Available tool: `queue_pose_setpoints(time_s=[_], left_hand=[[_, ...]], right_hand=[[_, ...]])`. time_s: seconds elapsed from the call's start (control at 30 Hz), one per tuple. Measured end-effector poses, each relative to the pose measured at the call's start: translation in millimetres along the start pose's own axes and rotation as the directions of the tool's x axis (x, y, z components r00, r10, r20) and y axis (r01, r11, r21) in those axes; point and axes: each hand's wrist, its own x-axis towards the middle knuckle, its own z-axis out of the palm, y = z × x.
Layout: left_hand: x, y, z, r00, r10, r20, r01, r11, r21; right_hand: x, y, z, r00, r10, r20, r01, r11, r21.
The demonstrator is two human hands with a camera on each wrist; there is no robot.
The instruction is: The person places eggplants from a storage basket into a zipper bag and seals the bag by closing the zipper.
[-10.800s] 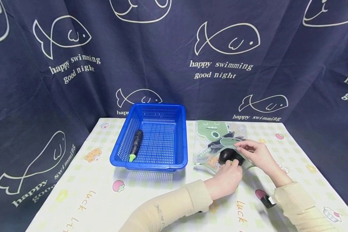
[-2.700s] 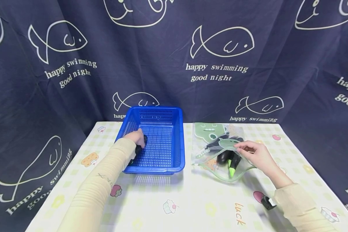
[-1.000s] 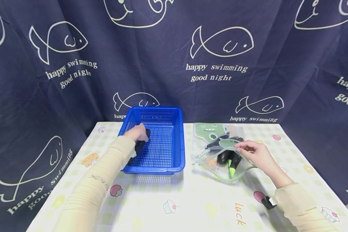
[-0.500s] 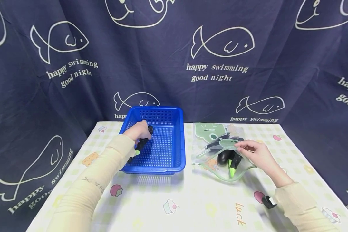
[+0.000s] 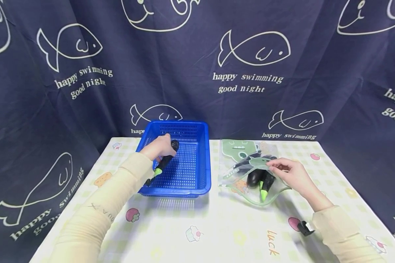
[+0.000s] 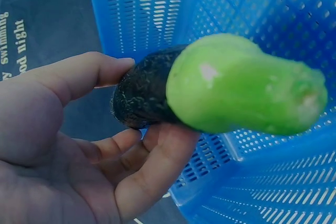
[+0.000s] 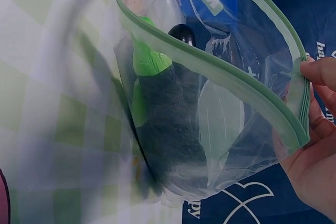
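In the head view my left hand [image 5: 159, 147] reaches into the blue plastic basket [image 5: 203, 168] and grips a dark eggplant [image 5: 165, 163] with a green stem end. The left wrist view shows thumb and fingers around the dark body of this eggplant [image 6: 152, 87], its green end towards the camera. My right hand [image 5: 291, 175] pinches the mouth edge of a clear zip bag [image 5: 238, 149] with green print, as the right wrist view confirms at the green zip strip [image 7: 220, 69]. The bag's mouth gapes. Inside lie several eggplants [image 5: 255, 178], partly hidden by the print.
The basket stands at the back left of a table [image 5: 171, 226] with a checked, printed cloth. The bag lies to its right. A dark blue curtain [image 5: 191, 73] hangs close behind both. A small black object [image 5: 305, 228] sits by the right sleeve.
Since 10.8 s ago my left hand has gone from the bag to the basket and gripped the eggplant there. Over the last second it has shifted that eggplant slightly rightward. The right hand stays put.
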Motion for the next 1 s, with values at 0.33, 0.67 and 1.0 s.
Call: queue_pose_setpoints(time_s=[0.33,0.67,1.0], left_hand=[[-13.0,8.0,-1.6,0.998,0.051,-0.035,-0.052,0.998,-0.035],[-30.3,16.3,-2.0,0.987,0.134,-0.088,-0.137,0.990,-0.027],[-36.5,21.8,3.1,0.952,0.249,-0.177,-0.240,0.968,0.070]], right_hand=[[1,7,1,1.000,-0.003,0.002,0.003,1.000,0.021],[0,0,2,1.000,0.003,0.006,-0.003,1.000,0.002],[-3,-33,-5,1.000,-0.007,0.005,0.007,1.000,0.002]])
